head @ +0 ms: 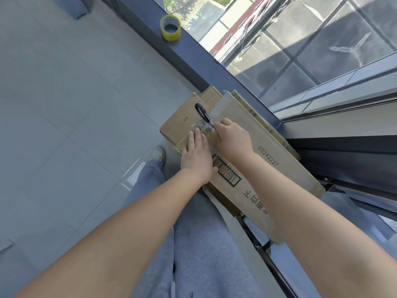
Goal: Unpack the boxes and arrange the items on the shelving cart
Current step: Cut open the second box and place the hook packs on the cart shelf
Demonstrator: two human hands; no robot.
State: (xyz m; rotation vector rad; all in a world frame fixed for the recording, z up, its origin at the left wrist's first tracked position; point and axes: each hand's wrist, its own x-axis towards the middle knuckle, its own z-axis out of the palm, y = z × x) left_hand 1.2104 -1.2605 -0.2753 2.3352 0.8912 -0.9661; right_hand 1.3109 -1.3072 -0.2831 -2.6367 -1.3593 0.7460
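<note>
Cardboard box (247,147) lay by the window. Left hand (196,157) pressed flat on it; right hand (234,139) apparently gripped a black-handled cutter (203,114).

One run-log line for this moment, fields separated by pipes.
phase: cutting tape | left hand: flat on brown cardboard box | right hand: grips black-handled cutter at taped seam | box: unopened

Left hand (196,154) flat on cardboard box (242,147) by window frame (214,67). Right hand (233,139) grips black-handled cutter (203,114) at taped seam. Yellow tape roll (170,27) on the frame ledge, well apart. Grey tiled floor (64,104).
</note>
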